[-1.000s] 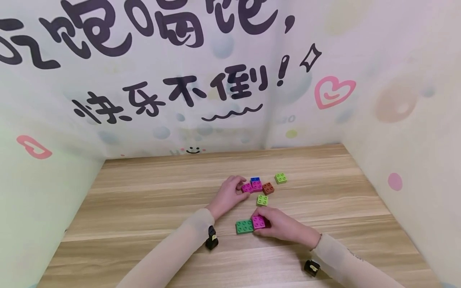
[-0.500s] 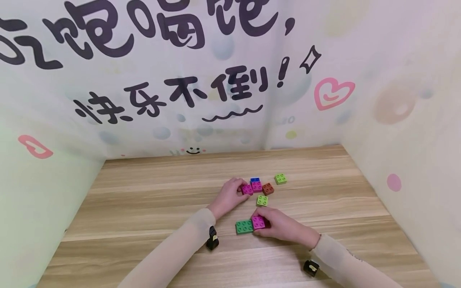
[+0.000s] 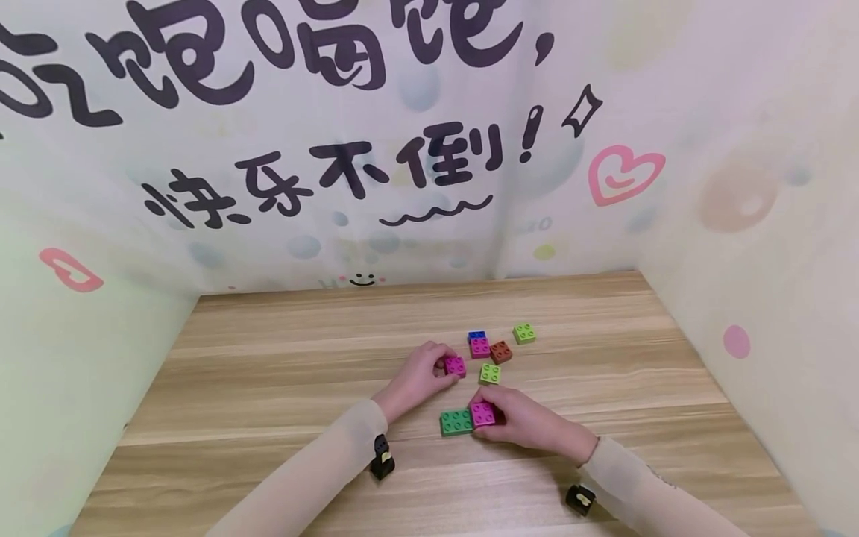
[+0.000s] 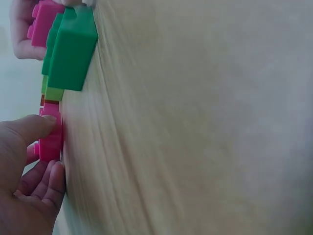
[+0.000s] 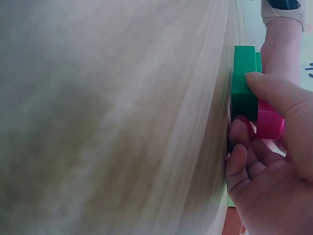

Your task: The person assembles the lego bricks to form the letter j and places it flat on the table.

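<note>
My left hand pinches a pink four-stud toy brick between thumb and fingers, low over the table. In the left wrist view the thumb lies along that brick. My right hand grips a second pink brick, which sits on the right end of a longer green brick. In the right wrist view the thumb reaches onto the side of the green brick, with the pink one raised above its top. A lime brick lies just beyond the right fingers.
Farther back, another pink brick stands against a blue brick, and a brown brick is beside them. A second lime brick lies behind to the right. Printed cloth walls enclose the wooden table.
My left hand has taken hold of its pink brick and drawn it toward me, away from the other pink brick. The right hand and the green brick have stayed put.
</note>
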The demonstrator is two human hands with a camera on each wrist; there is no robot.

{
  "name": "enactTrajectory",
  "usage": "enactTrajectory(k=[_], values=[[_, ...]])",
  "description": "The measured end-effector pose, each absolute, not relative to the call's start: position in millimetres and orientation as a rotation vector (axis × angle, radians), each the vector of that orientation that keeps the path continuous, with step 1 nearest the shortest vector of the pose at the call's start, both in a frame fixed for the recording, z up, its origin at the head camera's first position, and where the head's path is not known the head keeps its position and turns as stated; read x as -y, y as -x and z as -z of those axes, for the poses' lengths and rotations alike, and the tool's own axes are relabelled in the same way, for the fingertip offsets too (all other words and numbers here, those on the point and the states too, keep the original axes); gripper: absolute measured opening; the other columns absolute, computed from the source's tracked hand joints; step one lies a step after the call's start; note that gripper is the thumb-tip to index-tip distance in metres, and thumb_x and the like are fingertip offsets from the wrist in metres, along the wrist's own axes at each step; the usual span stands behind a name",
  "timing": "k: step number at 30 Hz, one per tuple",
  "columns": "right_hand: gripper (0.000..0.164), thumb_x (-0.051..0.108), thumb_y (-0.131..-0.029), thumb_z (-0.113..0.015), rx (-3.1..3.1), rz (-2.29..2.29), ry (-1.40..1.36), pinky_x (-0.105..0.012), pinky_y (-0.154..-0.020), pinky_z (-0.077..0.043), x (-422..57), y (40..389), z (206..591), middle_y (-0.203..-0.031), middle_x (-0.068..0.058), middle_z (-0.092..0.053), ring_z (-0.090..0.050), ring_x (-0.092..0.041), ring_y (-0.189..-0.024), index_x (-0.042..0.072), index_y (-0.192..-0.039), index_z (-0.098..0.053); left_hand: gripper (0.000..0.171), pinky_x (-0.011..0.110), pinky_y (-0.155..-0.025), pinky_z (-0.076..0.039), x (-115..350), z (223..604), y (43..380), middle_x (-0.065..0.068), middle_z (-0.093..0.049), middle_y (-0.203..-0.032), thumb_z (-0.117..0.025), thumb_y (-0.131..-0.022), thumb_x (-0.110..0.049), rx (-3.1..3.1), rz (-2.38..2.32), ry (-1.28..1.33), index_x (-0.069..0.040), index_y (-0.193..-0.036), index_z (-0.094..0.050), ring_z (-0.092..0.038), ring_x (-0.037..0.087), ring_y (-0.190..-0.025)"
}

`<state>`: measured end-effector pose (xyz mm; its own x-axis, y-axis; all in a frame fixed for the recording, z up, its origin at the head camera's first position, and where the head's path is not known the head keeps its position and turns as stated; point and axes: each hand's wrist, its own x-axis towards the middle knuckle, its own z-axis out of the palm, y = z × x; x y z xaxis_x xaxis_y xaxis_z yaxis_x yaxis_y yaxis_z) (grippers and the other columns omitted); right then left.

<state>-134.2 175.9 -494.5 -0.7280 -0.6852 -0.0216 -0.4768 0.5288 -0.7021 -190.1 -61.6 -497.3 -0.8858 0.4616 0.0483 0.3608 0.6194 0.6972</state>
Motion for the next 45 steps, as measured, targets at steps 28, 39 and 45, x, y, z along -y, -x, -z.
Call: enactTrajectory(k=[28,39,45], values=[[0.023,0.024,-0.096,-0.077,-2.436,1.029,0.945,-0.025,-0.077,-0.052,-176,135,493,-0.096,0.012,-0.06,-0.054,-0.004,-0.084,0.018,-0.112,-0.063,0.032,0.032,-0.084,-0.058,92,474,127,0.002,-0.069,-0.112,-0.079,-0.093,-0.017,-2.557,-1.25,-0.747,-0.008,-0.123,-0.069,-0.066,0.02,-0.095],[0.024,0.025,-0.094,-0.078,-2.442,1.036,0.941,-0.026,-0.079,-0.052,-176,136,494,-0.097,0.011,-0.061,-0.056,-0.005,-0.087,0.019,-0.112,-0.063,0.036,0.028,-0.084,-0.058,97,481,113,0.004,-0.068,-0.113,-0.08,-0.09,-0.012,-2.548,-1.274,-0.807,-0.005,-0.123,-0.068,-0.067,0.021,-0.095],[0.024,0.024,-0.094,-0.078,-2.436,1.047,0.945,-0.026,-0.078,-0.052,-176,136,496,-0.097,0.011,-0.06,-0.055,-0.005,-0.087,0.019,-0.112,-0.063,0.037,0.026,-0.082,-0.058,98,486,109,0.004,-0.066,-0.114,-0.08,-0.09,-0.01,-2.515,-1.305,-0.781,-0.005,-0.125,-0.068,-0.066,0.02,-0.093]])
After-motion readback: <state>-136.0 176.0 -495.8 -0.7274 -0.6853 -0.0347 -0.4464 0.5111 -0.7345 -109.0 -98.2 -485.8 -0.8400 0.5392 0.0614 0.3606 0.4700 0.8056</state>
